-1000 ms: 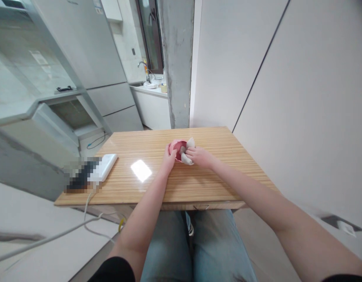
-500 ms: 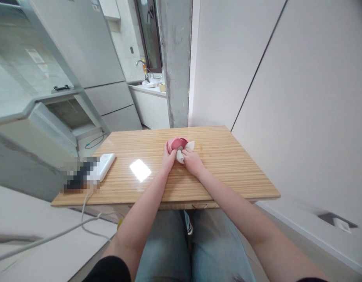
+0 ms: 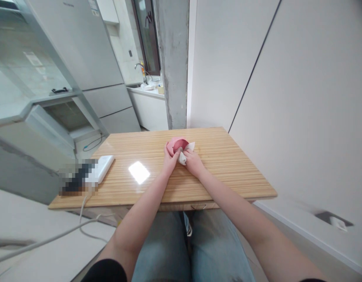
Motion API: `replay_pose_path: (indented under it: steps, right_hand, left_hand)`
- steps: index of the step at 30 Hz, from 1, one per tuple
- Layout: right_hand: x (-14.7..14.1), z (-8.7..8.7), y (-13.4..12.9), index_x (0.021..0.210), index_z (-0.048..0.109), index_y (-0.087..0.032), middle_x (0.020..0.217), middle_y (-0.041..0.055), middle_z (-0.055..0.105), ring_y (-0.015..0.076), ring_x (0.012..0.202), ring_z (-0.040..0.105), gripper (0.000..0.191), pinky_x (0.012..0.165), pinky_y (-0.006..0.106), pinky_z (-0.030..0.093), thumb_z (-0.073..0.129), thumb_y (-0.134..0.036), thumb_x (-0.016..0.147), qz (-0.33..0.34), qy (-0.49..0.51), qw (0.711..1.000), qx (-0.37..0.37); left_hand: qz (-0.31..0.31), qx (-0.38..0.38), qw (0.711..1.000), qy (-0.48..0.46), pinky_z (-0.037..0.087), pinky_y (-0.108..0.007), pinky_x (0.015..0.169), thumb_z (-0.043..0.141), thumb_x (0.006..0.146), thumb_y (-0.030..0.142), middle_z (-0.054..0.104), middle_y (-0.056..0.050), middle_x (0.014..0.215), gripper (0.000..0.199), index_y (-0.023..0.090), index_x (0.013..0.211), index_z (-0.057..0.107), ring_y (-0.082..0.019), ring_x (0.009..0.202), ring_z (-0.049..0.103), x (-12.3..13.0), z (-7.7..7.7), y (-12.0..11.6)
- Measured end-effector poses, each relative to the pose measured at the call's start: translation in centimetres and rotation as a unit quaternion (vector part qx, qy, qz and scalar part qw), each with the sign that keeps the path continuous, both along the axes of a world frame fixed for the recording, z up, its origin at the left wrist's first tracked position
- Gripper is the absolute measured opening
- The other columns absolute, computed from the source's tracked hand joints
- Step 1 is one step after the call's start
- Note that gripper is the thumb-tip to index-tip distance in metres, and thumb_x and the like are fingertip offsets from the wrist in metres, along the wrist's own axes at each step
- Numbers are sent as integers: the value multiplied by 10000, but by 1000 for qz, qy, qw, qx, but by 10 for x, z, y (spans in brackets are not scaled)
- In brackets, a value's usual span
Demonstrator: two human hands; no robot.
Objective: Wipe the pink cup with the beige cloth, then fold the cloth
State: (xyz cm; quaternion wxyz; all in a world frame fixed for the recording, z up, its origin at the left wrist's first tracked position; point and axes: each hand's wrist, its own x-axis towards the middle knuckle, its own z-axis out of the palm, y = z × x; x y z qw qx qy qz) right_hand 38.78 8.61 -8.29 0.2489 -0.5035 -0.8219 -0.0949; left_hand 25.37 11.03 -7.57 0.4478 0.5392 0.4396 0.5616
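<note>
Toward the far edge of the bench, between the two hands, I observe a pink vessel, its mouth turned rightward and partly up toward my viewpoint. The left hand lies on the vessel's left side: its grip is closed about the wall, thumb reaching the near part of the mouth, the other fingers mostly out of sight. The right hand has its grip drawn together on a white cloth; one corner stands out past the fingers, and a folded end shows between the hands. The vessel appears round, so I assign it no clear long axis. The governing relation, I judge, is cloth to mouth, with the right hand facing the opening and the left on the outer wall. How deep the right fingers reach, I cannot tell.
</note>
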Motion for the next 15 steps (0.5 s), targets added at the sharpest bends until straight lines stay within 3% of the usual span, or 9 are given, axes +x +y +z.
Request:
replay_pose_path:
  steps: [3,6,8,12,15]
  right_hand:
    - [1,2,0,1076,647,-126,1063,126,638,223,1040,495,237,844,340,422,480,-172,914,38,-13,999,14]
    - [1,4,-1,1105,635,-140,1138,132,622,227,1078,489,249,836,353,413,475,-183,920,31,-24,999,31]
    - [-1,4,-3,1098,638,-146,1132,131,628,234,1063,494,248,812,356,413,470,-179,919,4,-25,999,24]
    - [-5,3,-6,1086,644,-146,1065,126,646,239,1020,500,251,775,334,423,461,-171,916,-35,-12,999,5]
    - [-5,2,-6,1084,642,-126,1032,128,648,236,1005,503,249,797,336,428,463,-169,916,-20,-16,1000,16]
  left_hand:
    - [29,21,999,20,435,-358,1015,676,749,329,546,-113,1308,714,185,1379,372,-235,1179,546,-8,4,2]
    - [42,46,997,49,444,-359,1007,696,716,289,550,-109,1306,703,175,1359,435,-257,1183,543,-17,11,2]
    - [35,43,998,40,466,-360,979,711,711,320,570,-122,1275,774,170,1398,387,-258,1148,569,-16,13,0]
    - [16,20,1000,-18,490,-357,941,736,703,366,579,-145,1256,1007,186,1489,133,-238,1099,604,-3,10,-6]
    - [24,27,999,-17,447,-356,1001,719,724,348,539,-146,1313,923,183,1467,196,-235,1172,560,1,6,-6]
